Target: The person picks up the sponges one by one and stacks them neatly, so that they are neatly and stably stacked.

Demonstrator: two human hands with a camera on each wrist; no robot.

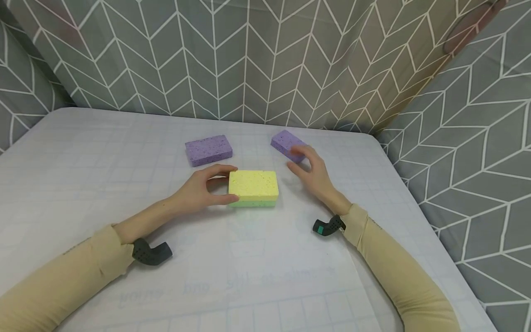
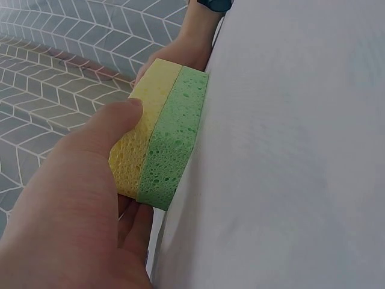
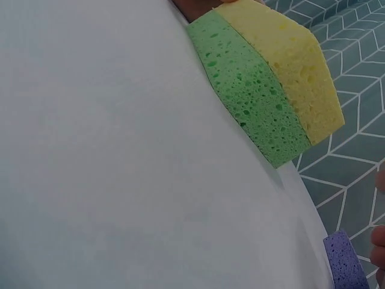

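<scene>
A yellow sponge (image 1: 253,184) lies on a green sponge (image 1: 257,203), edges nearly lined up, near the middle of the table. My left hand (image 1: 204,188) grips the yellow sponge by its left end, thumb on the near side and fingers on the far side. In the left wrist view the thumb presses the yellow sponge (image 2: 157,90), while fingers reach down beside the green sponge (image 2: 174,138). Right of the stack, my right hand (image 1: 317,177) has thumb and fingers spread apart. Its fingertips are close to a purple sponge (image 1: 286,143) and partly cover it; contact is unclear.
A second purple sponge (image 1: 209,151) lies behind my left hand. The white table (image 1: 232,286) carries a covering with faint grid lines and lettering. Grey patterned curtains (image 1: 232,60) stand along its back and right side.
</scene>
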